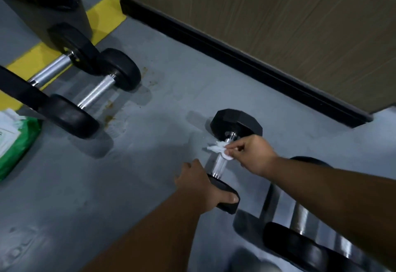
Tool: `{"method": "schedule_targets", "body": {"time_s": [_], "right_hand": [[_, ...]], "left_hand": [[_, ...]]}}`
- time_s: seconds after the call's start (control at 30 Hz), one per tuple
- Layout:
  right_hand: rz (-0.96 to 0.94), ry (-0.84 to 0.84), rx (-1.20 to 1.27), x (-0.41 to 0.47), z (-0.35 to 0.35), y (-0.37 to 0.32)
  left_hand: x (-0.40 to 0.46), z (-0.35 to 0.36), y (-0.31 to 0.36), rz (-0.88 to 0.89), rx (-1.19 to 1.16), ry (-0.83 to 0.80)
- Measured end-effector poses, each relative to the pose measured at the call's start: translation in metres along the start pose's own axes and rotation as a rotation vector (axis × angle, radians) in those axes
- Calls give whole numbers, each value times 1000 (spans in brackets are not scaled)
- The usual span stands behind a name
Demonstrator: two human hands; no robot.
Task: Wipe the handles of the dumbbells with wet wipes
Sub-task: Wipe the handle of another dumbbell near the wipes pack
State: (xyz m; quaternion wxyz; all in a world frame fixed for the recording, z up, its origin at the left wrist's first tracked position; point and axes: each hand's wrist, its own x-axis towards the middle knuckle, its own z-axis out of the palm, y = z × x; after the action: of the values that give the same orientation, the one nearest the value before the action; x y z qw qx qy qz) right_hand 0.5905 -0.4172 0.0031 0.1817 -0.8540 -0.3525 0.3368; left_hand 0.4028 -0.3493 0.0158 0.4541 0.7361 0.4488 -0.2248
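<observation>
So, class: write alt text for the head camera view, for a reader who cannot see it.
A person's right hand presses a white wet wipe on the chrome handle of a small black dumbbell on a grey floor, while the left hand grips its near end. More dumbbells and a green wipes pack lie nearby.

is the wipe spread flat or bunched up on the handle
Bunched up: the wet wipe is a crumpled wad pinched by the right hand against the dumbbell handle.
</observation>
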Motion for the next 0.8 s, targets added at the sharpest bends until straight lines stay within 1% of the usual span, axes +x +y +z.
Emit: {"method": "schedule_targets", "body": {"time_s": [0.1,0.13,0.17,0.23,0.27,0.3,0.33,0.4,0.43,0.47,0.5,0.53,0.6,0.63,0.67,0.7,0.77,0.8], "right_hand": [[54,-1,69,2,-10,1],[45,-42,83,-4,-5,-2],[9,-107,72,-13,1,-3],[-126,-270,-7,-31,20,-4],[-190,-284,-44,-34,25,-3],[-206,-237,-32,-29,24,2],[-179,-156,37,-21,22,7],[-83,108,148,4,16,22],[-62,191,204,10,18,27],[-43,202,256,12,23,29],[-60,147,291,6,31,28],[-105,45,276,-5,39,26],[-269,-139,132,-23,54,26],[-340,-178,94,-22,52,29],[-370,-154,100,-15,49,32],[-316,-92,166,-4,42,33],[-117,103,375,17,30,39],[-78,162,435,19,29,40]], "left_hand": [[-1,0,0,35,-21,34],[-1,2,-3,40,-31,42],[-1,4,-3,51,-34,52],[-2,9,-5,68,-44,90],[-1,10,-5,73,-46,104],[2,11,-4,74,-43,105],[3,10,-5,68,-38,99],[5,8,-5,44,-41,91],[5,7,-5,40,-43,90],[5,6,-4,40,-42,92],[4,7,-4,42,-36,93],[3,8,-4,46,-31,99],[4,9,-6,53,-30,113],[5,10,-6,54,-28,117],[5,10,-6,58,-24,122],[4,9,-6,63,-18,129],[5,8,-3,52,-12,120],[5,7,-3,47,-15,115]]}}
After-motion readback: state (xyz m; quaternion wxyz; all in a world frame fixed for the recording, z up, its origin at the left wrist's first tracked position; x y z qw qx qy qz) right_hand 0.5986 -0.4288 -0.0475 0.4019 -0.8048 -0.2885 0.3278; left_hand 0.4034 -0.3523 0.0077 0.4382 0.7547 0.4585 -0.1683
